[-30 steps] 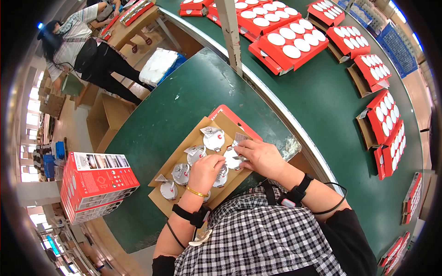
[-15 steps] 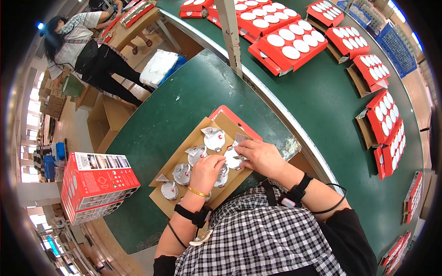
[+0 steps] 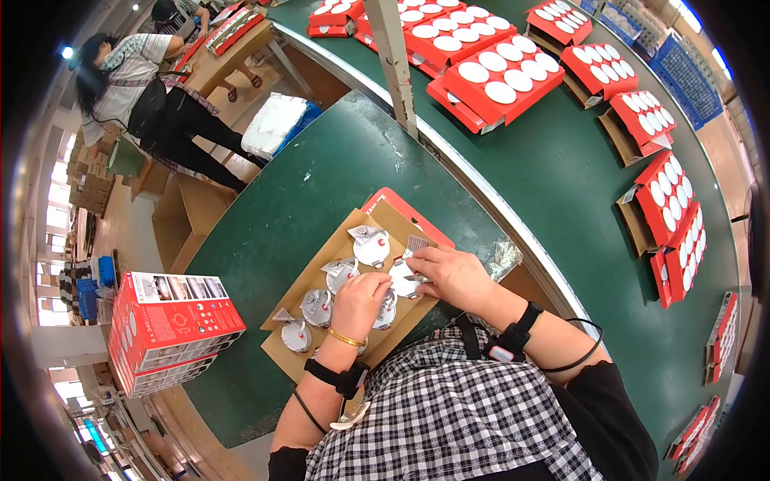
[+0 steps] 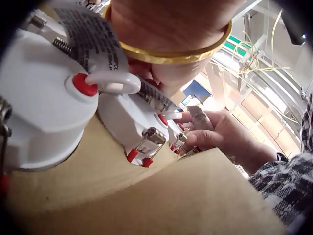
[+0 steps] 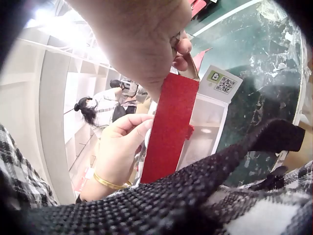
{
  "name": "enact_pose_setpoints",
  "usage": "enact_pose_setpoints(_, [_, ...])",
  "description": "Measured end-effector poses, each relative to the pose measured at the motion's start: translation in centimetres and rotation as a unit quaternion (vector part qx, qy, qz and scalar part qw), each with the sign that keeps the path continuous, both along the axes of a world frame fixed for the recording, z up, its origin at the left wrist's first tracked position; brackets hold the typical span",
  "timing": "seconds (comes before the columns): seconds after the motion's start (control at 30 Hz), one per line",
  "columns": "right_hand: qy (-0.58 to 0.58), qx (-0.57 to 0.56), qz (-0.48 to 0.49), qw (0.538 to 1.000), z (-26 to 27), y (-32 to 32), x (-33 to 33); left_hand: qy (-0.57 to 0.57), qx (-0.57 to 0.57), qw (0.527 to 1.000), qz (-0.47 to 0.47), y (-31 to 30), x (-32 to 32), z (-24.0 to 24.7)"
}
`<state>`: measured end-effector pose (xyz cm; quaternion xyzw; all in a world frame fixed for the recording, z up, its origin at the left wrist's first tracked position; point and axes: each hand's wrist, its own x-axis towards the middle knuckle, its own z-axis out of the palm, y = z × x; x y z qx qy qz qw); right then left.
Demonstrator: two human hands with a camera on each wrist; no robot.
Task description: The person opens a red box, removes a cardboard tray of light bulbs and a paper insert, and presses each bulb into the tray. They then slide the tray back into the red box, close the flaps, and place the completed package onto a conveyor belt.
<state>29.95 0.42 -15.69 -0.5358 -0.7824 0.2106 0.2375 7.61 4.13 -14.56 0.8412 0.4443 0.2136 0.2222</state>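
Both hands meet at the cardboard tray's (image 3: 391,218) right edge. The white lamp (image 3: 401,282) lies flat between them, the left hand (image 3: 358,301) pressing it and the right hand (image 3: 453,276) pinching its tag (image 3: 416,276).

Round white downlight (image 3: 401,279), one of several seated back-up in a brown cardboard insert (image 3: 289,359): smooth white housing, red dot at centre, wire spring clips with red tips, grey printed paper tag attached; lies flat toward the insert's right edge, largely covered from above.
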Motion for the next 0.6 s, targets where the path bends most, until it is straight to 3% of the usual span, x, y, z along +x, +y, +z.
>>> enact_pose_setpoints(0.27, [0.0,-0.016,0.003,1.0,0.6,0.1,0.0,-0.013,-0.003,1.0,0.006,-0.1,-0.1,0.4])
enact_pose_setpoints(0.37, [0.051,-0.015,0.007,0.999,1.7,0.7,0.4,-0.037,-0.012,0.999,0.031,0.8,-0.4,3.1])
enact_pose_setpoints(0.43, [0.048,0.01,0.008,0.999,3.0,2.0,0.5,0.025,0.087,0.993,0.071,2.8,-1.5,4.5])
enact_pose_setpoints(0.53, [0.019,-0.023,0.045,0.999,3.8,4.2,-0.5,0.057,0.104,0.991,0.069,5.1,-2.0,4.1])
enact_pose_setpoints(0.6, [0.017,0.088,0.077,0.993,1.9,5.6,-1.4,0.08,0.083,0.992,0.05,5.9,-2.2,2.7])
